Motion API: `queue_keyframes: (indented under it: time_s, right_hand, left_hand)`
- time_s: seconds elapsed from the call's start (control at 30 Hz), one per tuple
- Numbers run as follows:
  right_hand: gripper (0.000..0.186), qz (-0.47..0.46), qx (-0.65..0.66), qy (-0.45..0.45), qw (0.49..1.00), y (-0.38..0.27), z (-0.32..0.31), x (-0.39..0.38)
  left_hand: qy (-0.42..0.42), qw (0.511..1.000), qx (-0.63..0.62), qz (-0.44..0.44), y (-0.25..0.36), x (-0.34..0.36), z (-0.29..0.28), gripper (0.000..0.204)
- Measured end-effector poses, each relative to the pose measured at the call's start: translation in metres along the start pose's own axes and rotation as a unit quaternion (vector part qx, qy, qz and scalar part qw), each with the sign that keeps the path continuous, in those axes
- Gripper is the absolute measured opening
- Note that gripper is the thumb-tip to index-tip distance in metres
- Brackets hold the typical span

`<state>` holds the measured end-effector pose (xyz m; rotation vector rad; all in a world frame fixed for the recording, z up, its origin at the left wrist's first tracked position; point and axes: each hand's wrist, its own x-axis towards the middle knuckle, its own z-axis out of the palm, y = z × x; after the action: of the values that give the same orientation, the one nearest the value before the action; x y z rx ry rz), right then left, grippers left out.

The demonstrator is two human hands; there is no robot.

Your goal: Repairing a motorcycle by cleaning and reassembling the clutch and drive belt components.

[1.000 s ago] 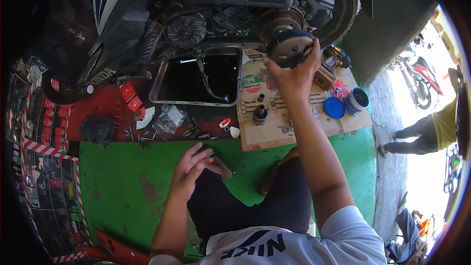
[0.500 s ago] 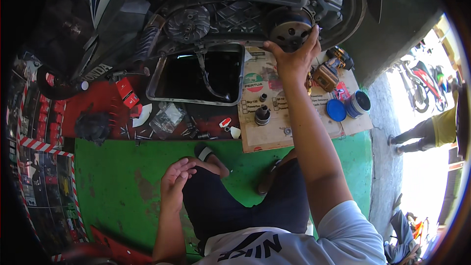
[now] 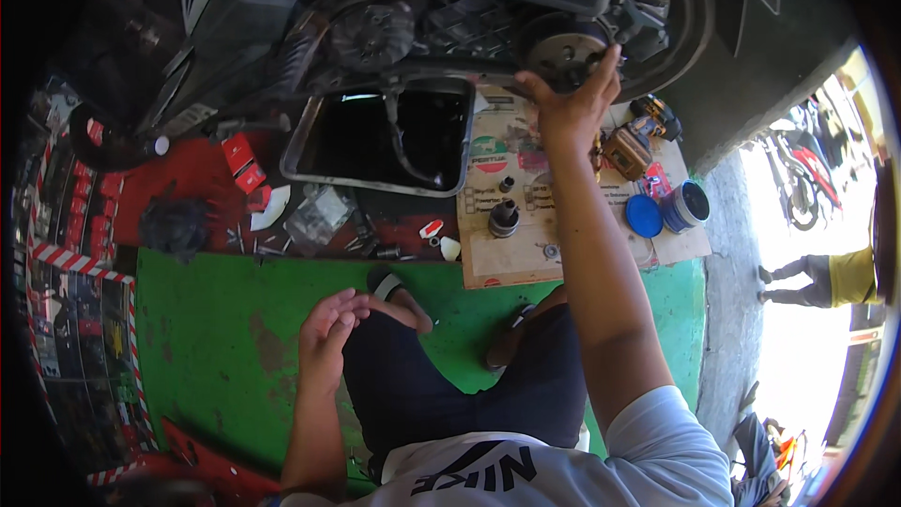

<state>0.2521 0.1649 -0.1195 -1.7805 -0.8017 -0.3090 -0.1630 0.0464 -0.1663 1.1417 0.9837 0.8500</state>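
My right hand [image 3: 574, 113] reaches up to the scooter's clutch bell [image 3: 563, 52], a round dark drum with holes in its face. Its thumb sits at the drum's lower left and its fingers at the right edge, spanning it. Loosely curled and holding nothing, my left hand [image 3: 328, 324] hovers by my left knee. To the left of the drum, in the same exposed drive housing, is a finned pulley [image 3: 374, 36]. Below the housing sits a metal tray [image 3: 375, 186] with dark liquid, and a hose hangs down over it.
A cardboard sheet [image 3: 511, 268] carries a dark metal part [image 3: 503, 219], a cordless power tool [image 3: 627, 150], a blue lid [image 3: 644, 214] and an open tub [image 3: 690, 207]. Red boxes [image 3: 244, 164], a clear plastic bag [image 3: 319, 216] and small parts lie left. A person [image 3: 826, 280] stands far right.
The whole view has shifted slightly, with the scooter now a little lower and further right. My right hand stays at the clutch bell, and my left hand stays near my knee.
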Motion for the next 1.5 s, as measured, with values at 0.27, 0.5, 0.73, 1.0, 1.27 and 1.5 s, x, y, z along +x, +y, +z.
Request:
queue_keyframes:
  time_s: [0.27, 0.5, 0.73, 1.0, 1.27, 1.5]
  right_hand:
    - [0.088, 0.242, 0.112, -0.132, 0.955, 0.001, -0.014, -0.026]
    - [0.022, -0.206, 0.01, -0.486, 0.849, 0.01, -0.02, -0.165]
    - [0.02, -0.222, -0.118, -0.569, 0.783, 0.037, 0.017, -0.204]
    - [0.019, -0.164, -0.09, -0.498, 0.847, 0.018, 0.006, -0.206]
    - [0.023, 0.354, 0.22, -0.445, 0.793, 0.089, -0.119, -0.122]
    - [0.019, -0.074, -0.157, -0.459, 0.871, 0.131, -0.155, -0.132]
  left_hand:
    - [0.048, 0.998, 0.032, 0.04, 0.017, 0.045, -0.005, 0.04]
    - [0.05, 0.995, 0.058, 0.064, -0.007, 0.045, -0.011, 0.037]
    - [0.045, 0.996, 0.064, 0.051, -0.002, 0.028, 0.003, 0.036]
    - [0.044, 0.996, 0.056, 0.051, -0.006, 0.021, 0.005, 0.034]
    - [0.055, 0.994, 0.073, 0.051, -0.002, 0.01, 0.003, 0.032]
    - [0.019, 0.996, 0.069, 0.049, -0.005, 0.006, 0.032, 0.031]
